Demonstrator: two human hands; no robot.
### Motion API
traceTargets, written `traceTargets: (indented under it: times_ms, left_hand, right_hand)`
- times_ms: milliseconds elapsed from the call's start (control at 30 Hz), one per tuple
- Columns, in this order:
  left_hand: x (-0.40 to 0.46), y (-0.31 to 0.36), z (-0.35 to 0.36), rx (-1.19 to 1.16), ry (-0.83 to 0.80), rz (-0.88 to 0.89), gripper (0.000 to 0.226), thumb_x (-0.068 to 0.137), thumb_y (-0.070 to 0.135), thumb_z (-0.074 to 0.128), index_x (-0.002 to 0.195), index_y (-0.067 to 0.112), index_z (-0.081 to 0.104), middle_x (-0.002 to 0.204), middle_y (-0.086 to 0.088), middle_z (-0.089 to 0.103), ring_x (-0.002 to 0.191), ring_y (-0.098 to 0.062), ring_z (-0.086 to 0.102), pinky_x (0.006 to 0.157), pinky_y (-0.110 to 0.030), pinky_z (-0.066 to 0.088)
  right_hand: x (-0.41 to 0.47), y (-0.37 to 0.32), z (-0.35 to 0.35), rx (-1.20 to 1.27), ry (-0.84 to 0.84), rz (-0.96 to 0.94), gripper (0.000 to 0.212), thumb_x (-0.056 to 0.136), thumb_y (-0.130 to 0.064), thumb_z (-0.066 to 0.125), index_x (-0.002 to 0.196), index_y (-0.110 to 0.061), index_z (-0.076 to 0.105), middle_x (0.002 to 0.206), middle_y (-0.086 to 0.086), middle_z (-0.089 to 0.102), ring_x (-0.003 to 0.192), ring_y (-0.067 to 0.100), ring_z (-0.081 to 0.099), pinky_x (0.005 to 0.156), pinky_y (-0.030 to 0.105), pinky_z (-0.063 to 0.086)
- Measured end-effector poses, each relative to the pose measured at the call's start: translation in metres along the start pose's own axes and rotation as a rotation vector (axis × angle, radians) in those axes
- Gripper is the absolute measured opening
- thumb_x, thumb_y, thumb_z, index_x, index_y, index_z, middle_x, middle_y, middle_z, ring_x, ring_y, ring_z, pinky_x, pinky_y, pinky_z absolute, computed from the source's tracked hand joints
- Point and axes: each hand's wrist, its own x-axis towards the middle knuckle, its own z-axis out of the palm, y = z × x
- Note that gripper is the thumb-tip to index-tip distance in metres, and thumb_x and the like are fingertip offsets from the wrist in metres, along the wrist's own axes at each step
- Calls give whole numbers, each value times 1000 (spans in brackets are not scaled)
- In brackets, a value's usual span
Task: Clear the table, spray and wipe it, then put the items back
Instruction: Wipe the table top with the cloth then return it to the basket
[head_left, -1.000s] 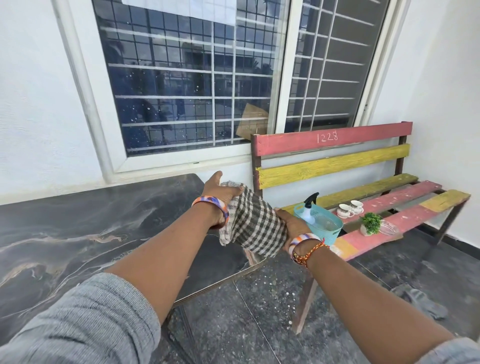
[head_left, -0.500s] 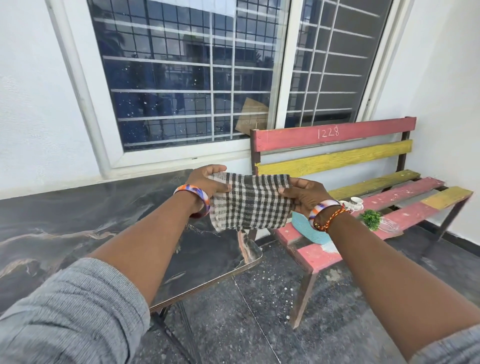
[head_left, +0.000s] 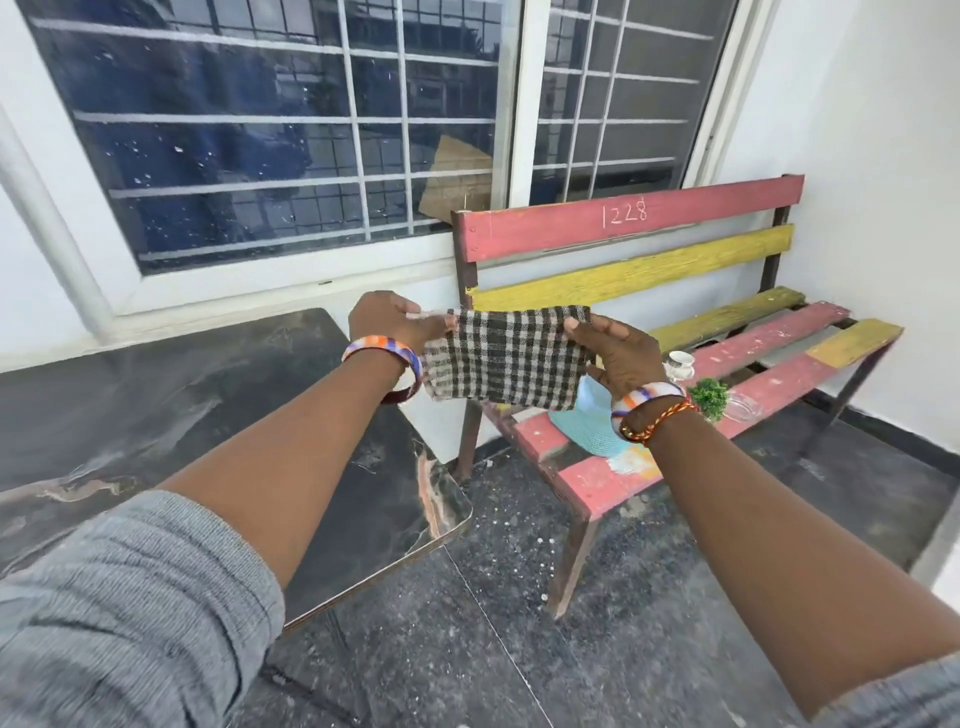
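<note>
A black-and-white checked cloth (head_left: 506, 358) is stretched flat in the air between both hands, above the gap between table and bench. My left hand (head_left: 395, 322) pinches its upper left corner, and my right hand (head_left: 615, 353) grips its right edge. The dark marble-patterned table (head_left: 156, 405) lies at the left, below my left forearm, with nothing on its visible top. On the bench seat sit a light blue woven mat (head_left: 589, 426), a small white cup (head_left: 680, 362), a little green plant (head_left: 709, 397) and a clear glass dish (head_left: 743, 405). The spray bottle is hidden.
A red and yellow slatted bench (head_left: 623, 234) stands at the right against the white wall. A barred window (head_left: 291, 130) runs behind the table. The dark speckled floor (head_left: 493, 623) shows between the table corner and the bench leg.
The cloth, bunched a second ago, is now pulled out flat between my hands and lifted higher. It now covers the spray bottle and most of the blue mat.
</note>
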Motion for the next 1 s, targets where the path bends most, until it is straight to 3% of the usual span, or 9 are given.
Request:
traceTargets:
  times_ms: [67, 167, 333, 500, 600, 767, 833, 900, 1000]
  left_hand:
    - [15, 1, 21, -104, 22, -38, 39, 63, 33, 83, 87, 7, 66, 99, -12, 69, 99, -26, 65, 89, -34, 53]
    - [39, 9, 63, -224, 56, -19, 37, 55, 37, 85, 74, 20, 58, 79, -1, 61, 76, -17, 60, 78, -34, 52]
    - [92, 29, 131, -555, -6, -35, 27, 66, 10, 81, 69, 20, 57, 66, -3, 48, 42, 4, 53, 46, -10, 44]
    - [157, 29, 205, -626, -108, -123, 20, 71, 4, 76, 73, 15, 61, 80, -8, 62, 68, -16, 57, 62, -19, 50]
    - [177, 19, 245, -568, -270, -227, 37, 71, -1, 75, 104, -1, 61, 94, -11, 64, 86, -21, 61, 73, -26, 52]
    - [190, 1, 299, -245, -647, -423, 61, 81, 13, 68, 135, -2, 44, 143, -20, 43, 115, -12, 60, 90, -26, 51]
    - [186, -1, 321, -83, -855, -522, 53, 95, 19, 46, 143, 2, 31, 155, -13, 21, 141, -17, 30, 108, -31, 31]
    - [182, -5, 347, -49, -888, -604, 50, 98, 18, 38, 144, 2, 25, 157, -12, 13, 147, -24, 11, 113, -35, 20]
    - [184, -33, 392, 12, -774, -695, 56, 96, 18, 46, 143, -3, 25, 155, -14, 23, 143, -28, 24, 111, -38, 27]
  right_hand:
    - [18, 3, -9, 16, 30, -7, 17, 81, -11, 70, 98, -9, 67, 92, 2, 65, 81, 7, 57, 72, 23, 43]
    - [61, 10, -27, 36, 40, -6, 8, 77, -18, 74, 81, -22, 68, 69, -10, 69, 72, 8, 58, 71, 27, 40]
    - [136, 10, -48, 151, 7, 17, 18, 73, -16, 74, 90, -17, 70, 73, -8, 73, 75, 15, 64, 73, 28, 52]
    - [213, 11, -67, -99, -158, 46, 64, 74, 9, 66, 134, -10, 49, 98, -2, 69, 91, 20, 63, 86, 36, 54]
    - [252, 16, -84, -370, -177, 120, 89, 76, 5, 67, 150, -16, 21, 137, -6, 48, 122, 18, 47, 101, 32, 39]
    - [303, 32, -118, -671, -188, 267, 79, 81, -1, 65, 148, -19, 27, 148, 2, 38, 135, 19, 36, 99, 19, 28]
    - [322, 42, -132, -744, -161, 291, 70, 81, 0, 63, 144, -17, 37, 144, 10, 43, 135, 26, 38, 94, 21, 33]
    - [345, 61, -148, -737, -145, 333, 67, 80, 4, 64, 140, -16, 44, 142, 10, 44, 131, 26, 43, 92, 25, 38]
    - [371, 100, -170, -780, -199, 424, 62, 79, 6, 64, 136, -13, 48, 122, 9, 52, 100, 18, 51, 83, 27, 43]
